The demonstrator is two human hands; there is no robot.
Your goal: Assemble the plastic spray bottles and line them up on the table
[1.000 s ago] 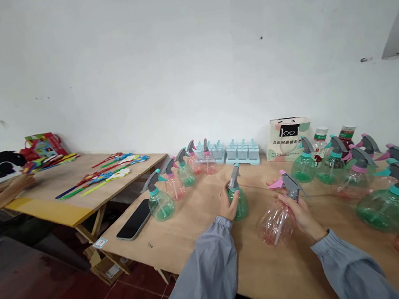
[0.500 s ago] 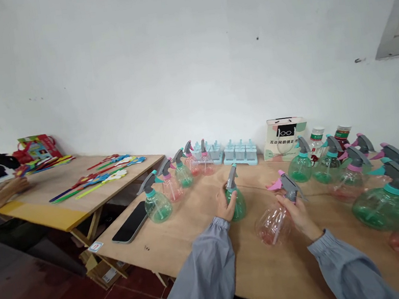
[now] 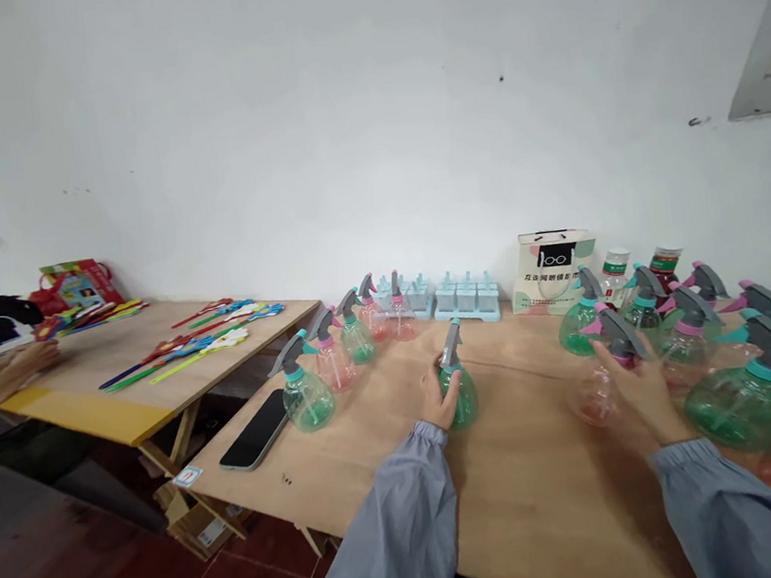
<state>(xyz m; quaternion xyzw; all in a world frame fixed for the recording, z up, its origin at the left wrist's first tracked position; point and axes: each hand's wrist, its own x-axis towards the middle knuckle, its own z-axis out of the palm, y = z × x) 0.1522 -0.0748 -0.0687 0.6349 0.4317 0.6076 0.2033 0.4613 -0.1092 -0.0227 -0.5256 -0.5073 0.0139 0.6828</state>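
In the head view, my left hand [image 3: 438,400] is wrapped round the side of a green spray bottle [image 3: 464,399] with a grey and teal trigger head, which stands upright on the table. My right hand [image 3: 640,392] grips a pink spray bottle [image 3: 590,392] near its neck, just below the grey and pink trigger. That bottle is close to the right-hand group, beside another green spray bottle [image 3: 581,328]; whether its base touches the table I cannot tell. A large green spray bottle [image 3: 738,402] stands to the right of my right hand.
Several pink and green bottles stand left, near a phone [image 3: 254,432]. Along the wall are light-blue ice-pop moulds [image 3: 465,299], a paper bag [image 3: 552,275] and two capped jars. On the left table [image 3: 149,399] lie colourful flower-shaped sticks; another person's hand [image 3: 37,359] holds some.
My right hand has carried the pink spray bottle to the right and slightly away from me, up to the right-hand group. My left hand stays on the green bottle.
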